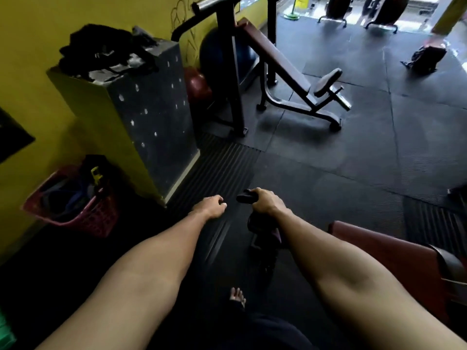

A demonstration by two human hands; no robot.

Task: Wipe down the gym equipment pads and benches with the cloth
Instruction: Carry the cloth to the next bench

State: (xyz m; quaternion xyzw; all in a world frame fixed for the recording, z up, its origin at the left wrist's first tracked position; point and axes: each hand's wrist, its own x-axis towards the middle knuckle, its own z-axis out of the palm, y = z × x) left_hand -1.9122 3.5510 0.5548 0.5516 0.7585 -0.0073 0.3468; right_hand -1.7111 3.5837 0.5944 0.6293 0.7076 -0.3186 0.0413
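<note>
My right hand is closed around a black handle that sticks out to the left of my fist. Below it hangs a dark frame part with a maroon piece; it is too dark to tell more. My left hand hovers just left of the handle with fingers curled in, holding nothing. A maroon padded bench lies under my right forearm at the lower right. Farther back stands an incline bench with a maroon back pad and a dark seat pad. I cannot make out a cloth.
A tall black box with white specks stands at the left by the yellow wall, with dark items piled on top. A pink basket sits on the floor beside it. Exercise balls lie behind a black rack post. My bare foot rests on the rubber mats.
</note>
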